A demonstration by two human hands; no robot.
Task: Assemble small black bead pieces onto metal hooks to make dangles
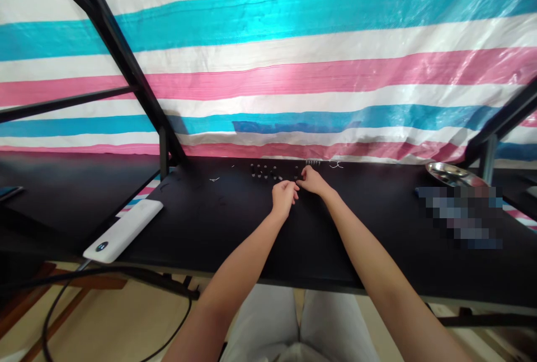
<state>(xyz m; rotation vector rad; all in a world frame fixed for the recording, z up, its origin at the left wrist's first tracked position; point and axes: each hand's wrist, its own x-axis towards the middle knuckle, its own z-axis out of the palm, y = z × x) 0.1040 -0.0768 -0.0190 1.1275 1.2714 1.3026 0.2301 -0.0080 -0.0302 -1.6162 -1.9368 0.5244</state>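
Observation:
On the black table [235, 227], my left hand [284, 197] is closed, its thumb and fingertips brought together beside the right hand's fingertips. My right hand [312, 180] is closed in a pinch with its fingers pointing left and down. Anything between the fingers of either hand is too small or hidden to name. Just beyond my left hand, several small dark pieces with shiny ends [259, 170] stand in short rows. Behind my right hand lies a line of small silvery pieces [312, 163]. One more small dark piece [296, 170] stands between the hands.
White thread scraps [214, 179] lie on the left, another scrap [336, 164] at the back. A white power bank [123, 231] with a cable is at the left edge. A metal plate [455, 174] and a blurred item [457, 216] are right. Black frame bars and a striped sheet [293, 76] stand behind.

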